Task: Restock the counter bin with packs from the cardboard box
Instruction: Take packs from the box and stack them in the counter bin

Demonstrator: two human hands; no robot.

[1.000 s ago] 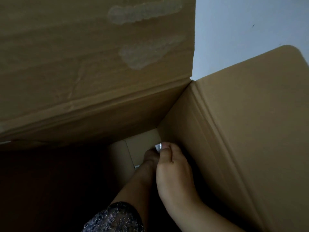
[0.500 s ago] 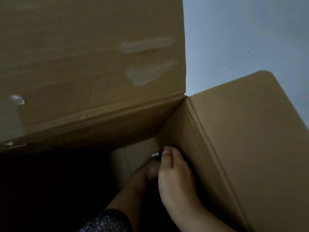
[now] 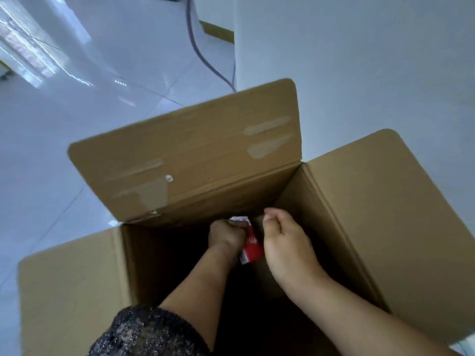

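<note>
Mid-frame inside the cardboard box (image 3: 385, 214), the red pack (image 3: 253, 246) stands long axis up-frame between both hands: the left hand (image 3: 226, 235) curls its fingers over the top, and the right hand (image 3: 285, 242) curls against the right edge.

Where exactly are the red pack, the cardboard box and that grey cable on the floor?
red pack (image 3: 253, 249): head view, on its red printed face.
cardboard box (image 3: 192, 155): head view, on the raised far flap.
grey cable (image 3: 202, 57): head view, on its run across the floor.
</note>
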